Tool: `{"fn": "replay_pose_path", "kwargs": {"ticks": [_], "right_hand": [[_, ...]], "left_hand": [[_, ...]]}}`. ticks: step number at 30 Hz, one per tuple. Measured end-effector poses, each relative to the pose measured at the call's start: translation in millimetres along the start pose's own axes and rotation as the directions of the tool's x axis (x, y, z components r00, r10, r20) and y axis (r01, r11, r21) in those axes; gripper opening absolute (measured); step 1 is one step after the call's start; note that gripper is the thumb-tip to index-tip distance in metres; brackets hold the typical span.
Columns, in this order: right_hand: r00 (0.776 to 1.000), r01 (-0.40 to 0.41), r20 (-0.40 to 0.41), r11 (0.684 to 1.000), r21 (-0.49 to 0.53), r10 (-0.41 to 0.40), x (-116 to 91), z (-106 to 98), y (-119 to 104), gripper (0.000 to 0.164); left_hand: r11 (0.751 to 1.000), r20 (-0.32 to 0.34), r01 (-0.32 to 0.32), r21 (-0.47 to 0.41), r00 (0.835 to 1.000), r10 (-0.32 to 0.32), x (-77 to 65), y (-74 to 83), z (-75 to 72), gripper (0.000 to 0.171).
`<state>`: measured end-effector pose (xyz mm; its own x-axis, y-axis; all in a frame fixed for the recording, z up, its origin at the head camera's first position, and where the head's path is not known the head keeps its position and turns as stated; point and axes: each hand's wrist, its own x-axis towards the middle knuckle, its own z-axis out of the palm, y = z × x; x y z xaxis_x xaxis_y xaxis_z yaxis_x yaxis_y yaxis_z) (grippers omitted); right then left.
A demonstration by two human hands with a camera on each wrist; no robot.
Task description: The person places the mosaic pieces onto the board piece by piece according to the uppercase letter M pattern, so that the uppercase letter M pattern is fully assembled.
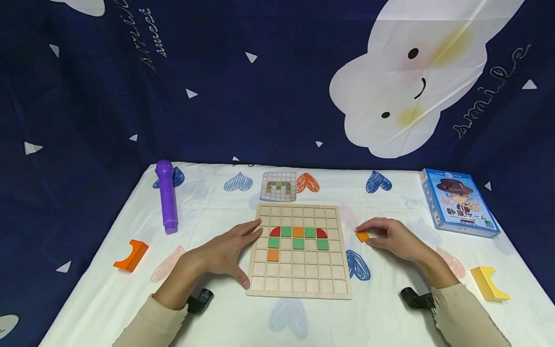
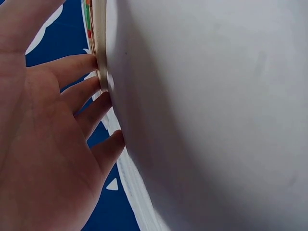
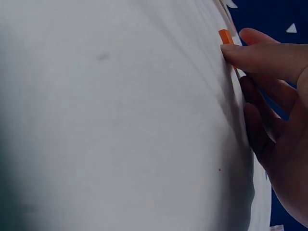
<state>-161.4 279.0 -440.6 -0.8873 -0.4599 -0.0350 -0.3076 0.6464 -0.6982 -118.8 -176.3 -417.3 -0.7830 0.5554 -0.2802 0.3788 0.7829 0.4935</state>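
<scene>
A wooden grid board (image 1: 299, 284) lies flat in the middle of the table. On it are several green square tiles (image 1: 298, 244), two orange square tiles (image 1: 273, 254) and two red quarter-round tiles (image 1: 321, 233). My left hand (image 1: 227, 248) spreads its fingers and thumb along the board's left edge; in the left wrist view the fingers (image 2: 79, 67) touch that edge. Off the board's right side, my right hand (image 1: 396, 236) pinches a loose orange square tile (image 1: 362, 236) between thumb and fingers. The right wrist view shows this tile (image 3: 224, 36) edge-on, close to the cloth.
Behind the board lies a small pattern card (image 1: 278, 187) showing a coloured grid. A purple microphone-shaped object (image 1: 167, 197) and an orange arched block (image 1: 132, 256) lie at left. To the right are a blue game box (image 1: 458, 202) and a yellow arched block (image 1: 490, 284).
</scene>
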Motion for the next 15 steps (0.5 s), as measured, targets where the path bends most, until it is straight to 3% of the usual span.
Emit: {"fn": "replay_pose_path", "kwargs": {"ticks": [6,15], "right_hand": [[1.000,-0.013,-0.011,1.000,-0.026,0.012,0.8,-2.4,-0.6,0.034],[0.998,-0.030,-0.053,0.999,0.012,0.031,-0.2,-5.8,-4.0,0.033]], "left_hand": [[1.000,0.000,0.001,-0.009,1.000,-0.001,0.1,-0.1,0.4,0.132],[1.000,0.001,0.002,-0.005,1.000,-0.002,-0.5,0.5,-0.2,0.132]]}}
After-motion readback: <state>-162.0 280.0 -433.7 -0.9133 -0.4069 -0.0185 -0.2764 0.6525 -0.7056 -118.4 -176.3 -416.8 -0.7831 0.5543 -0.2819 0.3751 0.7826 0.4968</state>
